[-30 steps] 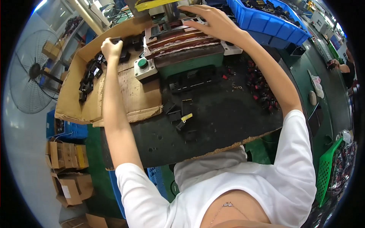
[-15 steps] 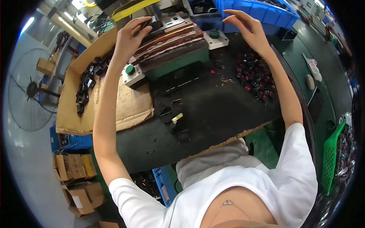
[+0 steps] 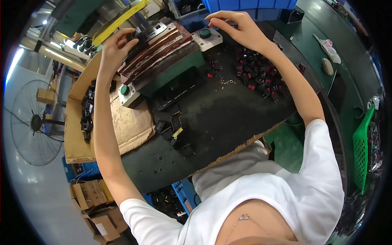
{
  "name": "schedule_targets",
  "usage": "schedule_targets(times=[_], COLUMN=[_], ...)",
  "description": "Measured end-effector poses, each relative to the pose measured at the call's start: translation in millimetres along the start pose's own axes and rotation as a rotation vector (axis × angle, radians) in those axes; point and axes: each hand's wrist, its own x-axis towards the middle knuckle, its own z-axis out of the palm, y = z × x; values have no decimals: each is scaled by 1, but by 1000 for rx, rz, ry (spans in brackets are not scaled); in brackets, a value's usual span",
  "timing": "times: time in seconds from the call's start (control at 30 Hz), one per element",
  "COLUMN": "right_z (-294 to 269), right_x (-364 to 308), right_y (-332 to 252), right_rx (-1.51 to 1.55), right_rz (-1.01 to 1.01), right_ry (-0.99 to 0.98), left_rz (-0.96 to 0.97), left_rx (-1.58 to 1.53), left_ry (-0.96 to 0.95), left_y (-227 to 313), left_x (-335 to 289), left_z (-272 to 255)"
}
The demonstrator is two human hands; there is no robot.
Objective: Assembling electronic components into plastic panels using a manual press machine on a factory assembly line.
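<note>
My left hand [image 3: 114, 51] is at the left end of the machine's fixture, its fingers bent around a black plastic part [image 3: 140, 37] that rests on the fixture top. A metal plate with slots [image 3: 157, 30] lies just right of that part. My right hand [image 3: 244, 30] hangs by the right green push button [image 3: 205, 33], fingers loosely curved and apart, holding nothing. Its fingertips are just above and right of the button. The left green push button [image 3: 124, 90] sits below my left wrist on a white box.
Small black-and-red parts [image 3: 261, 75] are heaped on the right of the black table [image 3: 228, 118]. Loose black pieces [image 3: 173, 130] lie near its middle. A cardboard tray [image 3: 77, 149] with black parts is at left, a blue bin [image 3: 253, 5] behind, a yellow bar [image 3: 118, 22] above the fixture.
The whole view has shifted, so the bench sits farther left and the press above shows more. My right hand has come down closer to the right button. My left hand stays at the black part.
</note>
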Motion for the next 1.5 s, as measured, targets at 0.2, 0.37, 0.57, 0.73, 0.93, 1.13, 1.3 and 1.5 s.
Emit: schedule_targets(times=[0.2, 0.37, 0.57, 0.73, 0.93, 1.13, 1.3, 1.5], right_z=[4, 0, 1, 11, 15, 20, 21, 24], right_x=[-2, 0, -7, -15, -18, -22, -22, -25], right_y=[-4, -7, -2, -4, -11, -15, -17, -16], right_rx=[-6, -140, -116, -27, -38, -31, -55, -62], right_rz=[28, 15, 102, 81, 171, 197, 155, 170], right_ry=[-25, -137, -402, -530, -721, -712, -717, -654], left_rz=[54, 125, 84, 149, 147, 173, 199, 373], left_rx=[-12, 2, 50, 145, 123, 179, 315, 679], left_ry=[-7, 61, 22, 24, -39, -121, -89, 67], left_y=[-1, -1, 2, -7, -7, -6, -1, 31], left_x=[-2, -4, -3, 0, -1, -2, -16, -47], left_z=[8, 11, 8, 5, 5, -1, 7, 11])
